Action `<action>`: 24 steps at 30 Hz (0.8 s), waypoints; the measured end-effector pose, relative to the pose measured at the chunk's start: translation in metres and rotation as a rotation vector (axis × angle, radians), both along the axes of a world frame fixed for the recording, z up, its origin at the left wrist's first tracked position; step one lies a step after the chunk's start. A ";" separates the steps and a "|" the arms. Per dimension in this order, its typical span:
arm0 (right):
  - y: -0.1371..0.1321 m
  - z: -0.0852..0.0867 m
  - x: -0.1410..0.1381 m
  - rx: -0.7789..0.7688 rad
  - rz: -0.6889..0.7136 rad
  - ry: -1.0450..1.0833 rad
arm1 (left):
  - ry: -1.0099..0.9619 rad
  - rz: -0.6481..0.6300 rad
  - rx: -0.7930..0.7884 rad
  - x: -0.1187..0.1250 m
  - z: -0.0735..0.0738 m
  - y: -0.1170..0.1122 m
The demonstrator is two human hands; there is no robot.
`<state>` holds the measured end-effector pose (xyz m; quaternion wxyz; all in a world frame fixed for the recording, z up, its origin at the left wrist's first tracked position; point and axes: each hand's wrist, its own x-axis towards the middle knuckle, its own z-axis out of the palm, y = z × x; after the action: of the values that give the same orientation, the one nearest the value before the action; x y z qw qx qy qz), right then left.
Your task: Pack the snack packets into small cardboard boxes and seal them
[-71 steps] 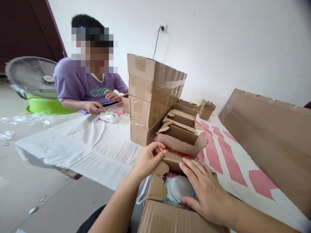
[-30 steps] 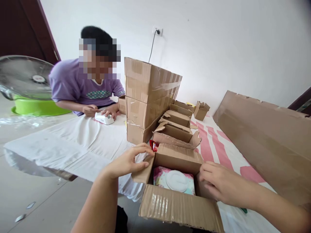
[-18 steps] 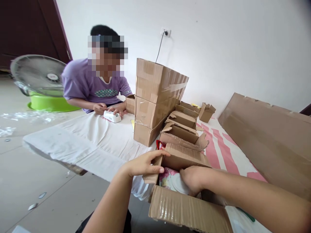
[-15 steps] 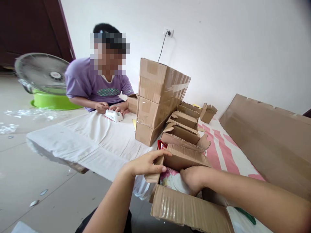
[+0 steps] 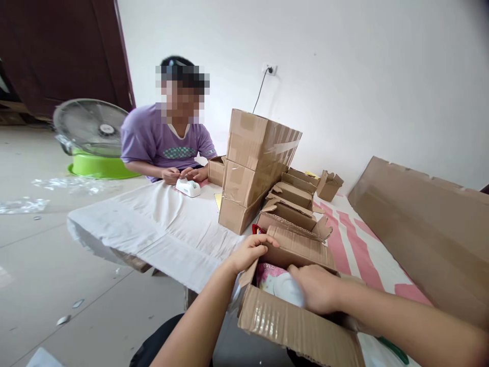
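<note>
A cardboard box (image 5: 301, 329) with its flaps up is on the near side of the table. My left hand (image 5: 248, 252) grips its left edge, thumb and forefinger about a flap. Down inside the box is my right hand (image 5: 315, 288), slightly blurred, its fingertips hidden. It touches or lies right against a smooth white rounded thing (image 5: 288, 289). Beside that, a pink and white flower-printed package (image 5: 266, 275) shows at the box's left end. Whether the right fingers hold anything is not visible.
Sealed cartons (image 5: 244, 176) are stacked behind the box, beside a row of opened boxes (image 5: 292, 211). Across the table a person in a purple shirt (image 5: 168, 137) handles something by a white tape dispenser (image 5: 188, 187). A large cardboard sheet (image 5: 416, 229) stands at right.
My right hand has shifted slightly within the box, and more of the white rounded thing shows. My left hand stays at the box's edge. The whole view has shifted a little.
</note>
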<state>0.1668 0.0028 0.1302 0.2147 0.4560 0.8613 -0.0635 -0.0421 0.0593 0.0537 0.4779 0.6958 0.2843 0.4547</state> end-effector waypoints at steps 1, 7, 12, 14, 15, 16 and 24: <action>-0.003 0.007 -0.001 0.057 0.017 0.020 | -0.014 0.012 -0.001 -0.001 0.000 0.000; -0.009 0.052 -0.001 0.210 -0.041 0.298 | -0.113 0.109 0.001 -0.014 -0.003 0.006; -0.019 0.064 0.005 0.413 -0.012 0.586 | -0.113 0.156 -0.004 -0.025 -0.006 0.015; -0.023 0.062 0.014 0.561 0.038 0.679 | -0.082 0.165 -0.001 -0.028 -0.005 0.016; -0.025 0.060 0.020 0.638 0.054 0.723 | -0.062 0.165 0.003 -0.029 -0.004 0.016; -0.029 0.059 0.027 0.712 0.049 0.762 | -0.041 0.163 0.008 -0.030 -0.003 0.016; -0.084 0.018 0.100 1.059 -0.292 1.099 | 0.073 0.186 0.048 -0.032 0.007 0.005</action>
<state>0.2667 -0.0813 0.1484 -0.5003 0.5096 0.6910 0.1117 -0.0738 0.0640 0.0608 0.4061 0.6936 0.3539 0.4783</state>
